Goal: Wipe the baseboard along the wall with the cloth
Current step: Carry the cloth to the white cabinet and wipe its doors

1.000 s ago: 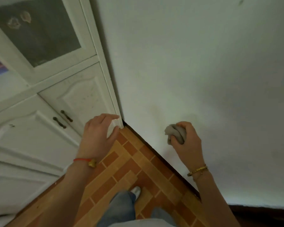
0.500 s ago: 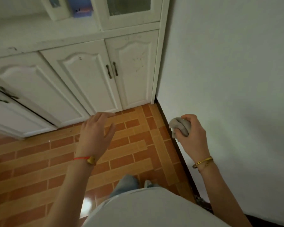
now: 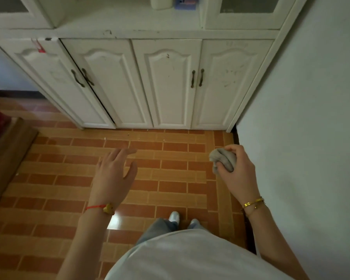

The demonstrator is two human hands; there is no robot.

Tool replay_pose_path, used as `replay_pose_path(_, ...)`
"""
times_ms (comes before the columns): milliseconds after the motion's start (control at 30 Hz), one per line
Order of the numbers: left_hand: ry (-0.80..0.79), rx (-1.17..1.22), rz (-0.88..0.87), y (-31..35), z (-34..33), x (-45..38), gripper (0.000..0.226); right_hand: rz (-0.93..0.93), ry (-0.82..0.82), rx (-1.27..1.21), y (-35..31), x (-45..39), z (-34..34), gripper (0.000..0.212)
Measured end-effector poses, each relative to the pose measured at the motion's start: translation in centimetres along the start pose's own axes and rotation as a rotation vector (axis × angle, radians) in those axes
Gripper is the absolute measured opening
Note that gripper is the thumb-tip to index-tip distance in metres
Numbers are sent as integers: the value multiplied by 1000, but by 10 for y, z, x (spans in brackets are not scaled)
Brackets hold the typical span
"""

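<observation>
My right hand [image 3: 237, 172] is closed around a bunched grey cloth [image 3: 222, 159], held in the air above the floor close to the white wall [image 3: 303, 138] on the right. The dark baseboard [image 3: 235, 136] runs along the foot of that wall; only a short strip near the cabinet corner and a piece behind my right forearm show. My left hand [image 3: 113, 174] hovers over the tiles with fingers spread, holding nothing.
A white cabinet [image 3: 166, 83] with several doors and dark handles stands straight ahead against the wall's corner. Orange-brown brick-pattern tiles [image 3: 170, 146] cover the floor. A brown wooden piece of furniture [image 3: 6, 154] is at the left edge. My feet [image 3: 174, 216] stand near the wall.
My view has swung left and back, so the cabinet now faces me squarely. My left hand has come off the cabinet corner and hangs open. The right hand keeps the cloth.
</observation>
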State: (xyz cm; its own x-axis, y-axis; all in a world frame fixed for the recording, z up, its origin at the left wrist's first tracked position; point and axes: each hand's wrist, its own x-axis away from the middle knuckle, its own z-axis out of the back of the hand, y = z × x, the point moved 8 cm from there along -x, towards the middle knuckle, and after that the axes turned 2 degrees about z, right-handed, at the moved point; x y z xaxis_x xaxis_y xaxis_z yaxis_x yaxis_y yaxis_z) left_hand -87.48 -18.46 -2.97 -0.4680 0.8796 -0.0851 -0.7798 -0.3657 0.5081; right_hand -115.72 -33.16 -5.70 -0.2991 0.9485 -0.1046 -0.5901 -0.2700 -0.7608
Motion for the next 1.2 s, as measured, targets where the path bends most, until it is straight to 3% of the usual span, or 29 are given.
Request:
replay_pose_path(433,108,66,100,-90,48,-11,29,95,-117,18,-72,-36,-96,37)
replay_pose_path(833,107,-36,74,-235,142,-91,29,83,-88,-31,-193,-79,-248,36)
replay_pose_path(1200,95,-8,96,-310,158,-198,29,71,-134,5,-233,-170,-324,36)
